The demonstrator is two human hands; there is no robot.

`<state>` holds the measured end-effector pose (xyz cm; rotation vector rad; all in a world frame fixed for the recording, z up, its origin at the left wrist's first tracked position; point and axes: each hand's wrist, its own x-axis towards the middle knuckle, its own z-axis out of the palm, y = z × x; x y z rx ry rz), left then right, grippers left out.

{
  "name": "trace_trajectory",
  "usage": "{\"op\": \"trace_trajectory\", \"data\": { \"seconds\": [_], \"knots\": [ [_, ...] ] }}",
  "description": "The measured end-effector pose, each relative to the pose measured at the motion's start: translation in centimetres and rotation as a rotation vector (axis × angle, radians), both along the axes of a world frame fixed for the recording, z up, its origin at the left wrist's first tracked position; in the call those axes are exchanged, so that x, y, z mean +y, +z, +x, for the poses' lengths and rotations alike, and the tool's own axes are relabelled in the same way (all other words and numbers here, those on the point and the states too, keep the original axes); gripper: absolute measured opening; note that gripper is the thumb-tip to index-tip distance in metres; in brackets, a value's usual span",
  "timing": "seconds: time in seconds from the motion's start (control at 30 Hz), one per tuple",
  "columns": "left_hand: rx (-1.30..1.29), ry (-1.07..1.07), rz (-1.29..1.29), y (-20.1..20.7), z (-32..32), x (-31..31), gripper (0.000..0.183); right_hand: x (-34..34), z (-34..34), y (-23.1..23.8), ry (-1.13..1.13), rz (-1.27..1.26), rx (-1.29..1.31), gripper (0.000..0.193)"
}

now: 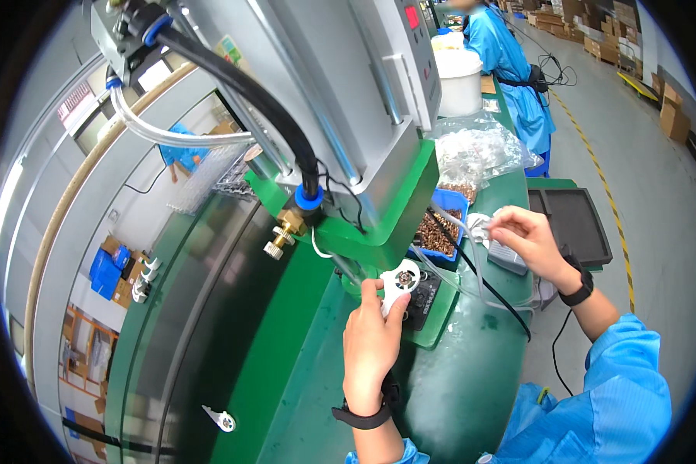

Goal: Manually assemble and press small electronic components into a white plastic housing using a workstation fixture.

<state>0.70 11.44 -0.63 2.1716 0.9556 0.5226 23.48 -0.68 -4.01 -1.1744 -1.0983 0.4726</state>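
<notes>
My left hand grips a white plastic part with a round head and metal in its centre, between thumb and fingers. The part is under the green plate of a press machine, beside a black block on a green base. My right hand is raised to the right, its fingers bent and the tips close together. Whether something small sits between them cannot be made out. Below that hand are a grey box and a blue bin of small copper-coloured pieces.
Another white part lies on the green conveyor belt at left. Behind the bin are a clear bag of white parts and a white bucket. Tubes and a black cable cross the bench. A black tray and a blue-clad co-worker are to the right.
</notes>
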Motion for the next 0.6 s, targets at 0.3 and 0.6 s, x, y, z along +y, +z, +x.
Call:
{"op": "trace_trajectory", "data": {
  "seconds": [0.3,0.6],
  "knots": [
    [-0.062,0.001,0.002,-0.4,-0.4,0.4,0.032,8.4,-1.5,1.8,0.42,-0.18,-0.184,0.02],
    [-0.03,-0.01,0.047,-0.3,-0.1,0.2,0.034,9.4,-2.5,1.6,0.519,-0.21,-0.358,0.016]
  ]
}}
